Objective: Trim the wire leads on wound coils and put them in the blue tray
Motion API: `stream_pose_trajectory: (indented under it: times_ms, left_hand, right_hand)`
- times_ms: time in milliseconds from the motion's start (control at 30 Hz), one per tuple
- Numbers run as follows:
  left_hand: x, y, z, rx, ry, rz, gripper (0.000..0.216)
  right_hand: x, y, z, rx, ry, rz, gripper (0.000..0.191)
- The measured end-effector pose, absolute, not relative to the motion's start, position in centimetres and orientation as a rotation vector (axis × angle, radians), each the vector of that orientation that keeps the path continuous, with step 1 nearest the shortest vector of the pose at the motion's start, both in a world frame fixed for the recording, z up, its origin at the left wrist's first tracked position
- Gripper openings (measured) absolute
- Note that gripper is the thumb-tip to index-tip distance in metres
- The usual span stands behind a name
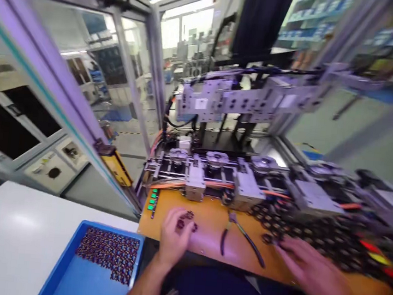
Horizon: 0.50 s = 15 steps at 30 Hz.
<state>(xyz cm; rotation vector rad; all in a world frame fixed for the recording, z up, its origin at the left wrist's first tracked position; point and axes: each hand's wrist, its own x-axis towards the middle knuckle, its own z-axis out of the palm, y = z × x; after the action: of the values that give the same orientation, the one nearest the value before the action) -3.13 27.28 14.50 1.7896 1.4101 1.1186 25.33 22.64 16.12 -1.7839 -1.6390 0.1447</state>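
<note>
My left hand (174,238) rests on the orange work plate (210,223), its fingers curled round a small cluster of dark ring-shaped parts (185,220). My right hand (305,262) reaches flat over the plate's right side, fingertips at a wide heap of the same dark parts (300,227); it is smeared by motion. A blue tray (66,269) at the lower left holds several more of these parts (110,253). Black-handled pliers (239,237) lie on the plate between my hands.
Behind the plate runs a machine with a row of round fixtures (216,161) and grey blocks, orange cables and green lights (152,199). A white table (10,236) lies left. Metal frame posts and glass panels enclose the station.
</note>
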Motion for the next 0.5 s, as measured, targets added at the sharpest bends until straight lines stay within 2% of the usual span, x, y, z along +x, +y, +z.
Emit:
stream_pose_trajectory:
  times_ms: [67,233,367,500]
  left_hand:
    - [-2.1,28.2,17.1,1.784,1.246,1.001,0.026]
    - [1.1,29.1,21.4,1.572,0.85,0.763,0.037]
    - [2.8,28.1,22.5,1.406,0.797,0.919,0.031]
    - [3.1,27.1,22.3,1.453,0.875,1.009,0.031]
  right_hand:
    - [25.1,23.0,16.6,-1.59,-1.664,0.182,0.043]
    - [21.5,24.2,19.4,-1.202,-1.695,0.318,0.018]
    - [19.8,24.5,20.8,-0.994,-1.615,0.442,0.01]
    - [20.3,24.5,20.9,-0.801,-1.523,0.628,0.019]
